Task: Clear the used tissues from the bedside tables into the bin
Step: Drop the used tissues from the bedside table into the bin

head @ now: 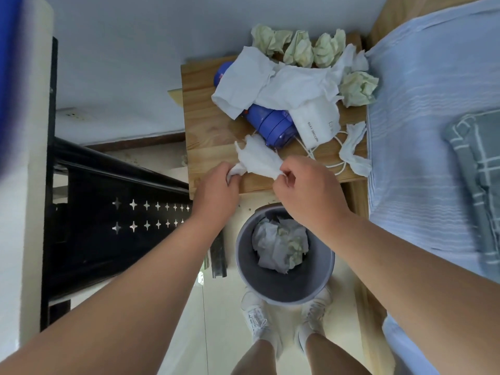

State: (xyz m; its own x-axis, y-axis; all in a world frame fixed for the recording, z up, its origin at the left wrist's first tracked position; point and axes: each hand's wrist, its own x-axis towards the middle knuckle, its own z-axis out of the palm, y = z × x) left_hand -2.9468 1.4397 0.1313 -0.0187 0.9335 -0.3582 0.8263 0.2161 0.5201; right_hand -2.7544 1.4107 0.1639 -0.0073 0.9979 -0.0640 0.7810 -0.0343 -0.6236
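— What sits lowest in the frame?
— A grey bin (270,289), low centre, with crumpled tissues (278,247) inside.
— And the hands?
— Just above it, mid frame. The left hand (219,185) and right hand (305,190) each pinch one end of a white tissue (257,158) at the near edge of the wooden table (205,131).
— Further up?
— A blue bottle (273,123), loose white tissues (284,82), then green wads (300,48) along the top edge.
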